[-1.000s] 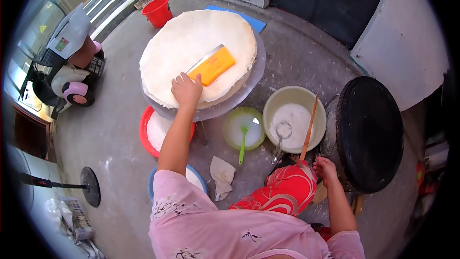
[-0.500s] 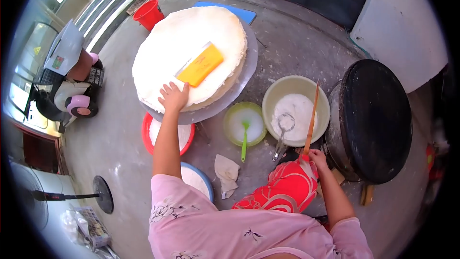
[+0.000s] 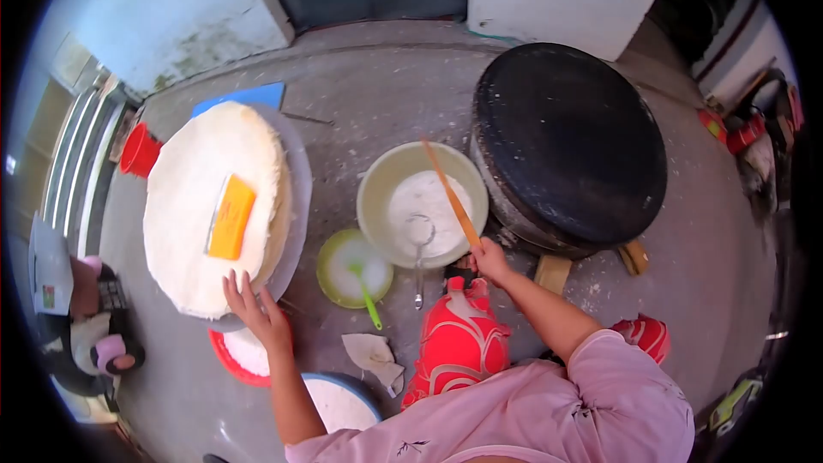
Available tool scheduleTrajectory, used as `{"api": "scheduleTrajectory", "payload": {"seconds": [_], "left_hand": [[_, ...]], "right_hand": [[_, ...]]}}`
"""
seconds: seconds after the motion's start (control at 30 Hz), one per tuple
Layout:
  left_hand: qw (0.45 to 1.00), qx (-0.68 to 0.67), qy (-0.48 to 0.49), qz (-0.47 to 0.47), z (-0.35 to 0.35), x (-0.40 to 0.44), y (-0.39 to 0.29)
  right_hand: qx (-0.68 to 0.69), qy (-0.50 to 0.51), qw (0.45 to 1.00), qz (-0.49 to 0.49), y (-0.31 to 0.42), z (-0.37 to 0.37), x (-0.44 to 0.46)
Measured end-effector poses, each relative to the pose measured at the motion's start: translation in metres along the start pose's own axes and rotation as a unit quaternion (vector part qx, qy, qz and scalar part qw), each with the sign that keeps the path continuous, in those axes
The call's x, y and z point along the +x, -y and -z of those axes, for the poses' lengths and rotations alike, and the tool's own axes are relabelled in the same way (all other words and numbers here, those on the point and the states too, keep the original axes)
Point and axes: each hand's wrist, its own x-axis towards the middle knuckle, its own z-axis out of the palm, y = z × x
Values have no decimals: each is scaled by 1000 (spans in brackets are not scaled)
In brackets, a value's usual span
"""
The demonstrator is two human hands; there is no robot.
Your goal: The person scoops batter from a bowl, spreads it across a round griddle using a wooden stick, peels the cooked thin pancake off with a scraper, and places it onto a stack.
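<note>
Fingers spread, my left hand (image 3: 257, 313) is at the near edge of a tall stack of thin round pancakes (image 3: 193, 223); whether it touches them I cannot tell. An orange scraper (image 3: 230, 221) lies on top of the stack. My right hand (image 3: 490, 261) is closed around the lower end of a long flat wooden stick (image 3: 452, 197), which slants up over a large pale basin (image 3: 370, 214). In that basin are white batter or flour and a metal ladle (image 3: 420, 244). Beside it sits a green bowl (image 3: 324, 279) of whitish liquid with a green spoon (image 3: 367, 296).
A big black round griddle (image 3: 570, 141) stands right of the basin. Red basin (image 3: 227, 358) and blue-rimmed basin (image 3: 364, 394) hold white material near my left arm. A cloth (image 3: 375, 360) lies on the floor. A red bucket (image 3: 140, 151) and a blue board (image 3: 240, 99) are behind the stack.
My view has turned right, so the stack now sits farther left and the griddle nearer the middle. My left hand has drawn back to the stack's edge; my right still holds the stick.
</note>
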Motion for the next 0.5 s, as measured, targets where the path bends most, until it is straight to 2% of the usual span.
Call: {"api": "scheduleTrajectory", "payload": {"seconds": [0.03, 0.07, 0.1, 0.17, 0.2, 0.23, 0.27, 0.3, 0.33, 0.4, 0.43, 0.5], "left_hand": [[999, -27, 23, -2, 1, -11, -6], [999, -34, 25, -5, -1, -23, -11], [998, -49, 46, -4, -3, -35, -13], [996, -65, 66, -2, -6, -59, -14], [992, -91, 82, 19, -10, -72, -13], [988, -117, 98, 40, -14, -84, -13], [977, -164, 106, 87, -19, -95, -16], [961, -211, 115, 135, -25, -107, -21], [958, -219, 128, 136, -32, -116, -24], [947, -236, 169, 133, -45, -130, -35], [944, -243, 184, 127, -53, -136, -41], [946, -238, 187, 118, -65, -146, -53]], "right_hand": [[-114, -42, 988, 98, 11, 15, 0], [-154, -51, 976, 145, 19, 35, 3], [-206, -100, 963, 145, 61, 55, -19], [-201, -219, 929, 221, 60, 106, -9], [-183, -246, 938, 163, 81, 133, -21], [-185, -329, 913, 153, 64, 163, -7], [-172, -399, 896, 92, 56, 190, -1], [-192, -518, 830, 80, 15, 218, 27], [-205, -518, 829, 50, 24, 212, 16], [-252, -404, 878, 47, 41, 176, -13], [-379, -302, 864, 136, 55, 147, -37], [-364, 25, 880, 303, 75, 118, -66]]}}
